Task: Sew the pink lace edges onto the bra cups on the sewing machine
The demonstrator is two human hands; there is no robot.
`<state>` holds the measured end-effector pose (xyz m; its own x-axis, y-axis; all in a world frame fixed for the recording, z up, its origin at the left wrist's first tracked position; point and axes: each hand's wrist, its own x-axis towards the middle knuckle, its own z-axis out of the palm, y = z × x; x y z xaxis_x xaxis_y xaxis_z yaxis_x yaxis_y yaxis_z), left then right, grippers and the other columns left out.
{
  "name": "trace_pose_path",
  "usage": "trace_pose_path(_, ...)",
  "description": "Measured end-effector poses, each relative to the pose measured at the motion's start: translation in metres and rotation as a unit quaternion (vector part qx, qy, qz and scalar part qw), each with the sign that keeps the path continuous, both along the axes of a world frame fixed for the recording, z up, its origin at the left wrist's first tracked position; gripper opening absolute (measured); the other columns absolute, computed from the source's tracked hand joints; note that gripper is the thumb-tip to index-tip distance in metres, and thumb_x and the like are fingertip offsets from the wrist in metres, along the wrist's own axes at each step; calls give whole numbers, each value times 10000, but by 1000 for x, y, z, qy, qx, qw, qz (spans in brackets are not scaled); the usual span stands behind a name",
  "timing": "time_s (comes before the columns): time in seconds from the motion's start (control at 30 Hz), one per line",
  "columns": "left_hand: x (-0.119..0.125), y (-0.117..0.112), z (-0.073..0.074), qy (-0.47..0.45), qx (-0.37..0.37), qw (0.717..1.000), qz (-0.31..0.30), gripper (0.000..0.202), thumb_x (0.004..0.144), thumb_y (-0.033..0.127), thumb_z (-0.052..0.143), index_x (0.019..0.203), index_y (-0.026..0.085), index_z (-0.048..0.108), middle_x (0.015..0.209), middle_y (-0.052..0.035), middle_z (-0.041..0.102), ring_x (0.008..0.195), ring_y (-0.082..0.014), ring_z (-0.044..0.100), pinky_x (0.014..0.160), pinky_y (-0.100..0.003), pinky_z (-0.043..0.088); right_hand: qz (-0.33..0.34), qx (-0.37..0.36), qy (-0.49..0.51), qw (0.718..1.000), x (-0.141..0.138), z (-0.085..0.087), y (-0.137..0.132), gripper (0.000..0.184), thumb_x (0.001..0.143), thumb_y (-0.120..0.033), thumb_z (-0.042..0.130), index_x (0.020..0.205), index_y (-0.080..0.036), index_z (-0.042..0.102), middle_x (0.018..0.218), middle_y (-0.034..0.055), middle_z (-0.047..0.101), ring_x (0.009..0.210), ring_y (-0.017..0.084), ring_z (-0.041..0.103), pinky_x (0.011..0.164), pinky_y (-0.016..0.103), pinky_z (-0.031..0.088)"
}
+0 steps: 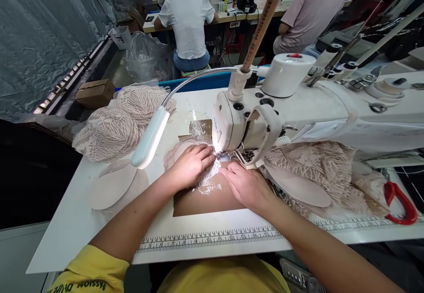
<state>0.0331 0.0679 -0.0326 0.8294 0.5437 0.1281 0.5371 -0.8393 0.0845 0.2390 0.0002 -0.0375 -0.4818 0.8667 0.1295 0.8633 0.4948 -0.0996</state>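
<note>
My left hand (190,165) lies flat with its fingers stretched over a beige bra cup (170,156) with lace, just left of the sewing machine's (228,120) needle area. On the other side of the presser foot, my right hand (248,184) is closed, thumb and forefinger pinching the edge of the lace fabric (212,171). Beneath both hands a brown sheet (205,202) with clear tape covers part of the white table. The needle itself is hard to make out in the lamp's glare.
Bundles of beige lace (112,127) lie at the left, with loose cup pieces (114,184) in front. More lace (318,165) and red-handled scissors (400,204) are at the right. A lamp (150,138) arches over the table. Two people sit at machines beyond.
</note>
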Motion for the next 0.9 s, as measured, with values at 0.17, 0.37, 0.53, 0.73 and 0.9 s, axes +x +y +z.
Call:
trace_pose_path(0.17, -3, -14, -6, -34, -9, 998, -49, 359, 896, 133, 468, 1236, 135, 583, 1282, -121, 582, 1060, -238, 520, 892, -373, 460, 9, 13, 11, 1000, 1, -1, 1, 367, 853, -71, 432, 1115, -167, 669, 796, 63, 622, 669, 165, 508, 549, 293, 319)
trace_pose_path(0.37, -5, -8, -9, -40, -16, 998, -48, 388, 904, 122, 438, 1271, 143, 563, 1321, -106, 573, 1063, -244, 525, 890, -388, 466, -15, 11, 4, 1000, -1, -2, 4, 422, 840, -76, 450, 1192, -203, 646, 876, 68, 652, 642, 154, 516, 532, 283, 337)
trace_pose_path(0.53, -3, 4, -6, -37, -32, 998, -32, 422, 889, 80, 422, 1269, 185, 571, 1305, -75, 593, 1019, -231, 534, 877, -389, 462, -27, 18, 5, 999, 0, -9, 8, 455, 857, -95, 442, 1256, -228, 615, 931, 82, 659, 687, 160, 555, 588, 271, 388)
trace_pose_path(0.73, -3, 10, -8, -31, -40, 999, -9, 450, 854, 65, 446, 1264, 195, 577, 1306, -70, 590, 1033, -245, 519, 860, -392, 451, -27, 15, 44, 999, 2, -14, 10, 428, 872, -102, 422, 1214, -223, 649, 875, 76, 674, 711, 159, 571, 620, 261, 413)
trace_pose_path(0.9, -4, 10, -10, -45, -40, 998, -12, 427, 874, 96, 444, 1268, 199, 573, 1317, -64, 584, 1026, -242, 513, 858, -391, 447, -26, 21, 62, 998, 3, -15, 9, 431, 877, -107, 421, 1224, -235, 644, 916, 74, 677, 729, 152, 575, 643, 251, 423)
